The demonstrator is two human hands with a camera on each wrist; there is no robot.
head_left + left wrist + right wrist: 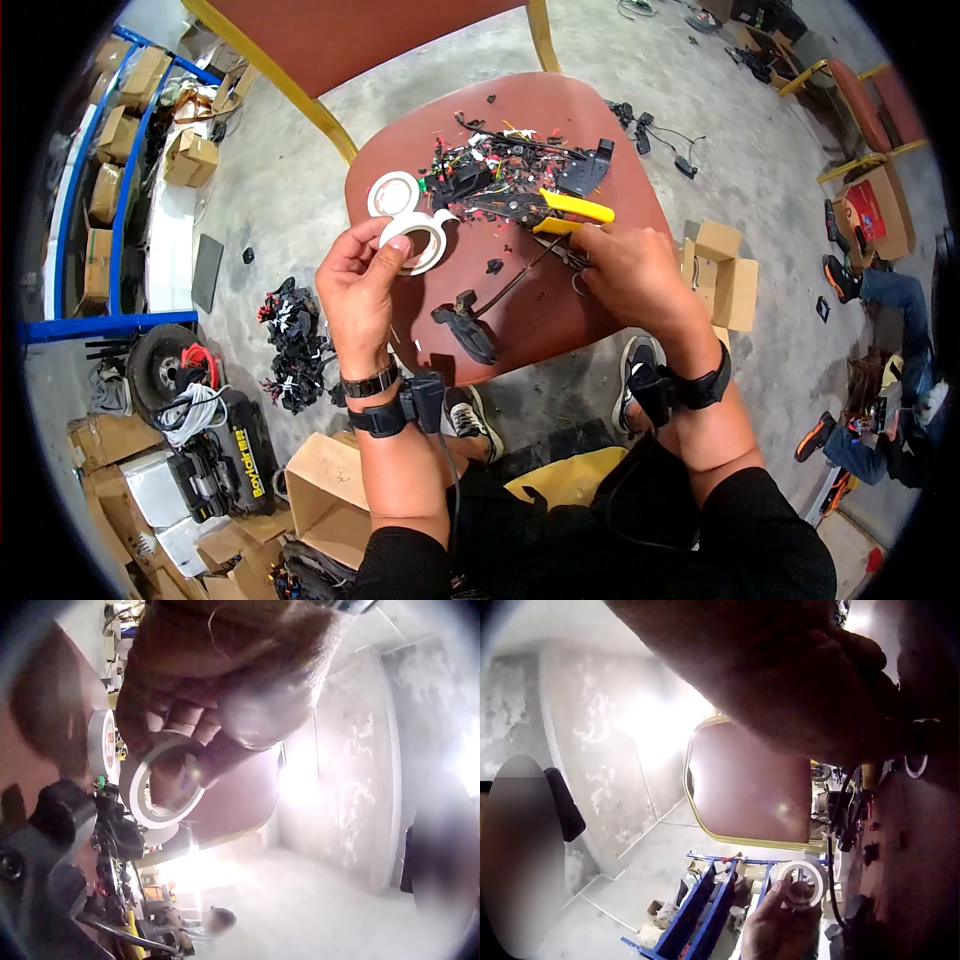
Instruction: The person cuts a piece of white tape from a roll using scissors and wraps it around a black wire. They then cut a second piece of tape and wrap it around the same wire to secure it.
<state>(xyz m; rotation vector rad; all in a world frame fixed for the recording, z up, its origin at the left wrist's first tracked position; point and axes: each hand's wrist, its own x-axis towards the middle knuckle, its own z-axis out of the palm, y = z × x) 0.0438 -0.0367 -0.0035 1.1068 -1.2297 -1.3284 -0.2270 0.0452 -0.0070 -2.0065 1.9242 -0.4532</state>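
In the head view my left hand pinches a roll of white tape between thumb and fingers, over the chair seat. A loose end stands up from the roll. Just behind it, a second tape roll lies flat. My right hand is low over the seat's right side, fingers bent down beside the yellow-handled pliers. Below its fingertips show a thin metal loop and a black cable with a dark connector piece. Its fingertips are mostly hidden, so I cannot tell what it grips.
Small wire scraps and black plastic parts are heaped on the seat's far half. Wire bundles lie on the floor at left, beside a blue shelf rack. Open cardboard boxes stand right and front left. Another person's legs show at right.
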